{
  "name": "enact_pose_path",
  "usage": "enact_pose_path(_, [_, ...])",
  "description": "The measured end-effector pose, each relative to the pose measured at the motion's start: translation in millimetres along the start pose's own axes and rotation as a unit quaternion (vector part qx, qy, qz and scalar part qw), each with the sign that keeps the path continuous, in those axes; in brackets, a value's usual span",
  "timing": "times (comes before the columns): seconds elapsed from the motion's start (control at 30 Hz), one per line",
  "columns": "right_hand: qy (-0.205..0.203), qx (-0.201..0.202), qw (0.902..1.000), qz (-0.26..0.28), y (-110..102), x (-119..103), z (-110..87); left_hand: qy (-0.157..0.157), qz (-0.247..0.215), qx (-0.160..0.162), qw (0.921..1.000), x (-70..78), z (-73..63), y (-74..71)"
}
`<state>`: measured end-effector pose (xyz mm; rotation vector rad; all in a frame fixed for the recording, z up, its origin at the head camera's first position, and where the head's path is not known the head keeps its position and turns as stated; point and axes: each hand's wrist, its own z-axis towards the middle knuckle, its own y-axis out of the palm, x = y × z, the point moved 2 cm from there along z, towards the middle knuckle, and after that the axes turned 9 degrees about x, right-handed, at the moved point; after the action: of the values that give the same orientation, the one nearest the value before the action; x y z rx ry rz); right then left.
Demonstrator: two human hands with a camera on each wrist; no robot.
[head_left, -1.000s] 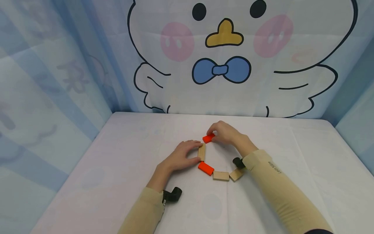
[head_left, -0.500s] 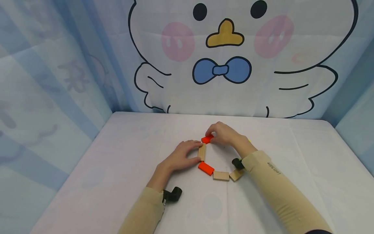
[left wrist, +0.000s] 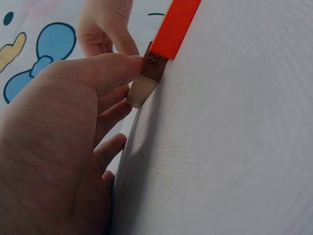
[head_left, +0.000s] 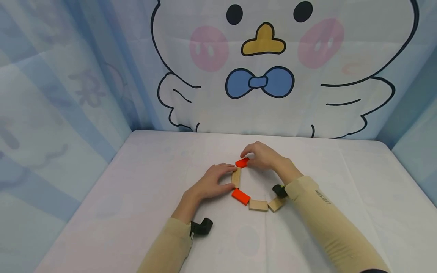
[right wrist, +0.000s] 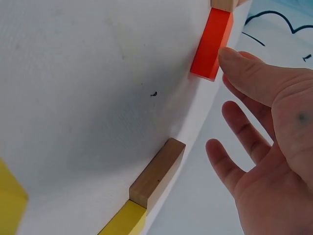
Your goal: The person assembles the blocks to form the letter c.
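My left hand [head_left: 213,182] holds a plain wooden block [head_left: 236,177] between its thumb and a finger, at the block's two ends. In the left wrist view its thumb lies by a dark wooden face [left wrist: 153,66] marked 28. My right hand [head_left: 263,154] is at a red block [head_left: 242,162] just beyond that wooden block. In the right wrist view the thumb touches this red block [right wrist: 212,46], and the other fingers stand loosely apart from it. A second red block [head_left: 241,196] lies by the left thumb, followed by two wooden blocks, one [head_left: 258,205] flat and one [head_left: 275,204] angled.
The blocks form a curved line on the white-covered table [head_left: 136,212]. In the right wrist view a brown wooden block [right wrist: 159,171] meets a yellow block [right wrist: 122,220], and another yellow shape [right wrist: 10,200] is at the left edge. A printed curtain [head_left: 256,113] hangs behind.
The right hand brought the red block slightly left, towards the end of the wooden block. Its forefinger has since lifted a little off the red block. The left hand has stayed in place.
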<state>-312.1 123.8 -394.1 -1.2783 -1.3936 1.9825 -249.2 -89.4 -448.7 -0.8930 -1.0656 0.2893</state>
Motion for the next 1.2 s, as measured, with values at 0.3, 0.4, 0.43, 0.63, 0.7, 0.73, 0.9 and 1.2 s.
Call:
enact_pose_path(0.3, [0.000,-0.001,1.0000,-0.003,-1,5,-0.3,-0.002,0.002,-0.001,1.0000,-1.0,-0.5,1.8])
enact_pose_path(0.4, [-0.007,-0.002,0.9999,-0.007,1,5,-0.4,-0.001,0.004,-0.001,1.0000,-0.5,-0.5,2.0])
enact_pose_path(0.43, [-0.008,-0.002,0.9999,-0.009,2,5,-0.3,0.000,0.001,0.001,1.0000,-0.2,-0.7,1.9])
enact_pose_path(0.63, [-0.005,0.001,1.0000,-0.006,2,4,-1.1,0.007,-0.006,0.005,0.9999,0.7,-0.8,1.8])
enact_pose_path(0.7, [0.002,0.006,1.0000,0.001,1,5,-2.2,0.009,-0.002,0.004,0.9999,0.5,-0.5,1.8])
enact_pose_path(0.73, [0.006,0.009,0.9999,0.005,-1,5,-3.2,0.010,-0.001,0.005,0.9999,0.4,-0.4,1.8])
enact_pose_path(0.9, [0.022,0.027,0.9993,0.011,-9,12,-7.8,0.010,0.006,0.003,0.9999,-0.1,0.0,2.0])
enact_pose_path(1.2, [0.079,0.042,0.9958,0.017,-24,26,-18.7,0.011,0.008,0.003,0.9999,-1.8,0.0,2.3])
